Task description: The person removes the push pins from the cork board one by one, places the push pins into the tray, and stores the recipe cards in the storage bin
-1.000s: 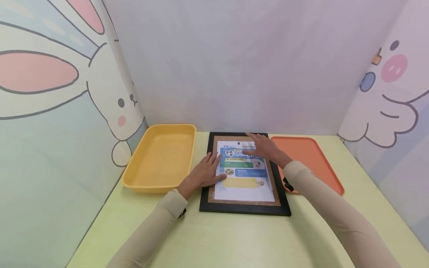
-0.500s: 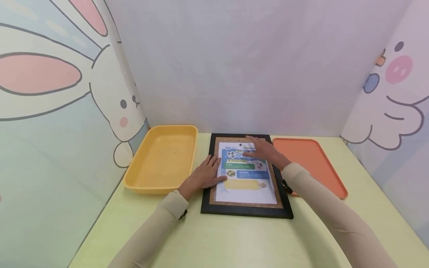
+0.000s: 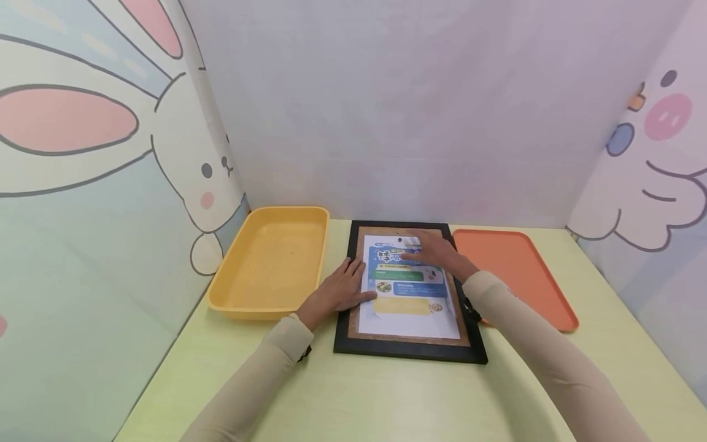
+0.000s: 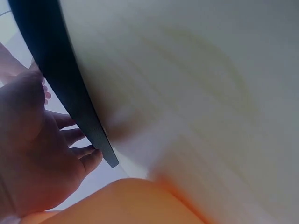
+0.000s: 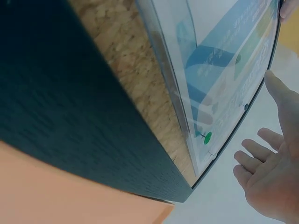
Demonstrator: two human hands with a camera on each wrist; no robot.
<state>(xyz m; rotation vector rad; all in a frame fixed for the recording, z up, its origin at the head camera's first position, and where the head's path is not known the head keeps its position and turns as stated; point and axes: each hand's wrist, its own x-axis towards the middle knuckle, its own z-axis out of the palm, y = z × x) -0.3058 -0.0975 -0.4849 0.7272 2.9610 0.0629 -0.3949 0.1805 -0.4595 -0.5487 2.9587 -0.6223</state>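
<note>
One board (image 3: pixel 409 349) lies in the head view, long axis near-to-far on the table (image 3: pixel 386 399) between two trays (image 3: pixel 270 258): your left hand (image 3: pixel 338 288) on its left edge, right hand (image 3: pixel 433 247) over its far right. Left wrist view: fingers (image 4: pixel 71 136) spread, gripping nothing. Right wrist view: fingers (image 5: pixel 258 150) relaxed, empty, near the green pin (image 5: pixel 208 137).

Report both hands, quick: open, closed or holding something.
Left hand: open, over the left side of the black frame, gripping nothing.
Right hand: open, over the poster's upper right, holding nothing.
</note>
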